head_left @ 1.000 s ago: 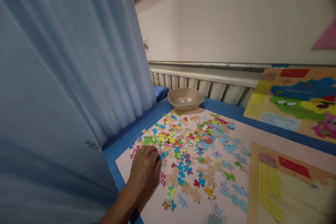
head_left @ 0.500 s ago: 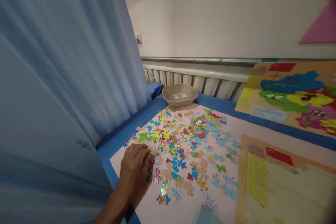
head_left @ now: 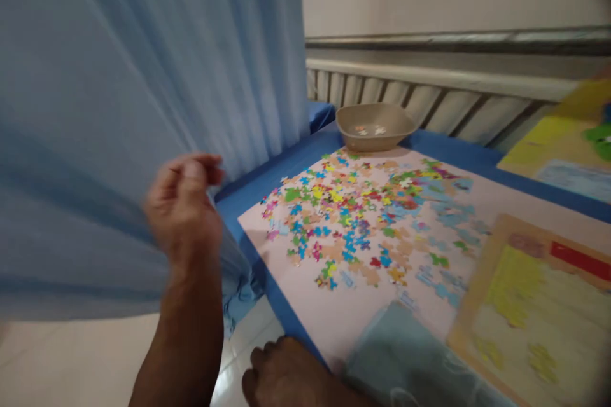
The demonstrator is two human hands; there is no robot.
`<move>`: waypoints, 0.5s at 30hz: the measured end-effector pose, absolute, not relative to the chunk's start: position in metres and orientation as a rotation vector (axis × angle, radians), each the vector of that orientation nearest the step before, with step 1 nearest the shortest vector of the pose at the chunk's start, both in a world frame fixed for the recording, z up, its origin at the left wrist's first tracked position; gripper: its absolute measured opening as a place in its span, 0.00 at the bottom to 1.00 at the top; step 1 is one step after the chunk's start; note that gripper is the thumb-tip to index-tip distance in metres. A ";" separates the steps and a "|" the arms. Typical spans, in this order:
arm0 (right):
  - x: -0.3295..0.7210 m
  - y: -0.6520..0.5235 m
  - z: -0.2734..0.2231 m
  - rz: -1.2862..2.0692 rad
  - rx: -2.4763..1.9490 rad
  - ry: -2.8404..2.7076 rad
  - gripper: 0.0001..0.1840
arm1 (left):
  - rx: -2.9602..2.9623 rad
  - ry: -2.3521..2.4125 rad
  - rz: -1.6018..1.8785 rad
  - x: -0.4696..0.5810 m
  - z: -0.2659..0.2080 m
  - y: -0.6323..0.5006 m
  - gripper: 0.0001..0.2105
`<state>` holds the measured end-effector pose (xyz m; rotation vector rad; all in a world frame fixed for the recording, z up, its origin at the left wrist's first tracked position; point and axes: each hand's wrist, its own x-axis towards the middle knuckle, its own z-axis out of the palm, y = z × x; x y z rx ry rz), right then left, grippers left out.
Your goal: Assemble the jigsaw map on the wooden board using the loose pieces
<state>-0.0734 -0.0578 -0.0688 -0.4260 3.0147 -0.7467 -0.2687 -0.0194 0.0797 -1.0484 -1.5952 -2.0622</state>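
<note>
My left hand [head_left: 186,210] is raised in front of the blue curtain, left of the table and apart from the puzzle pieces [head_left: 351,219]. Its fingers are bent in towards the thumb; motion blur hides whatever may be between them. Low in the view, my right hand [head_left: 286,372] is curled by the table's near edge, its knuckles up and its fingertips hidden. Many small colourful jigsaw pieces lie scattered on a pale pink sheet [head_left: 305,311]. To the right lies a partly filled puzzle board [head_left: 568,311] with a red flag at its top.
A beige bowl [head_left: 377,143] with a few pieces in it stands at the back, before a radiator [head_left: 458,111]. The blue curtain [head_left: 191,76] hangs along the left. A bluish translucent bag or sheet [head_left: 401,346] lies at the front; a colourful map [head_left: 568,146] lies at the right.
My left hand has lifted off the left side of the puzzle pieces and moved up and left to the curtain. My right hand has come into view below. The view has turned left and downward.
</note>
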 end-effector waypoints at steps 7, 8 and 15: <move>-0.070 -0.024 -0.027 -1.753 0.335 3.291 0.11 | -0.932 -1.282 -1.984 -0.264 0.126 -0.097 0.19; -0.071 -0.020 -0.022 -1.815 0.408 3.306 0.11 | -0.943 -1.260 -2.037 -0.266 0.123 -0.106 0.18; -0.082 -0.015 -0.028 -1.530 0.653 3.250 0.16 | -0.977 -1.800 -2.274 -0.322 0.051 -0.175 0.13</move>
